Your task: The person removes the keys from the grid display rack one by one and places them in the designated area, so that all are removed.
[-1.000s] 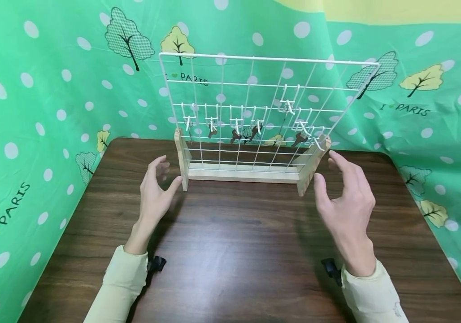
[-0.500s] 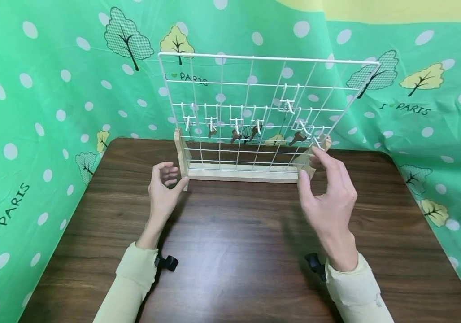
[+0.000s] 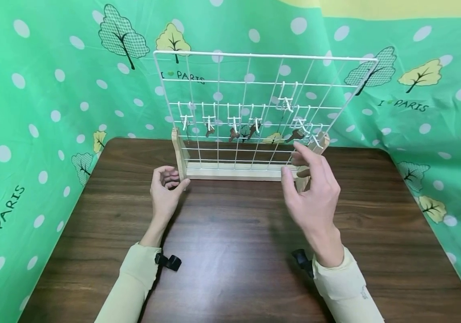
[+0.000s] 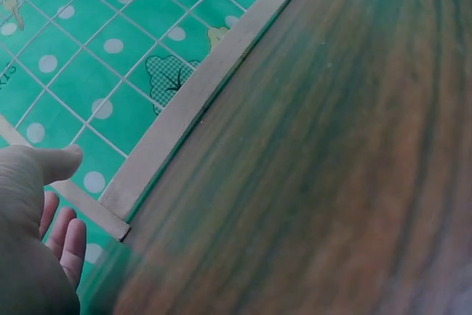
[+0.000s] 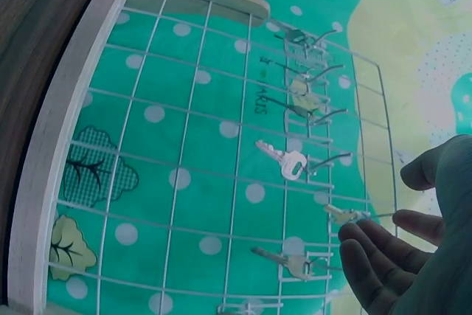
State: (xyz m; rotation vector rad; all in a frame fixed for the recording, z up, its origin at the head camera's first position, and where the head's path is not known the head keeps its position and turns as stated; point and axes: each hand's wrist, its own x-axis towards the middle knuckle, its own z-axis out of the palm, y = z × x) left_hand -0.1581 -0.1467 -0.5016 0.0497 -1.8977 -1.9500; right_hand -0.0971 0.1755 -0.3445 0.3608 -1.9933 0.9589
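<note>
Head view: the left hand (image 3: pixel 165 190), its fingers loosely bent, thumb apart, is at a pale wooden left upright (image 3: pixel 178 152) (touching or not, I cannot tell), while the right hand (image 3: pixel 315 193), thumb and fingers wide apart, is in front of the right part of a white wire grid rack (image 3: pixel 263 55). Metal keys (image 5: pixel 286 158) hang from its white wire hooks (image 3: pixel 233 121). The rack stands on a dark-brown wood-grain table (image 3: pixel 222 251) before a green, white-dotted cloth (image 3: pixel 65 76).

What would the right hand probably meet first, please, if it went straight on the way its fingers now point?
Most likely the rightmost key in the head view, hanging from a hook on the white wire grid, though depth is unclear.
</note>
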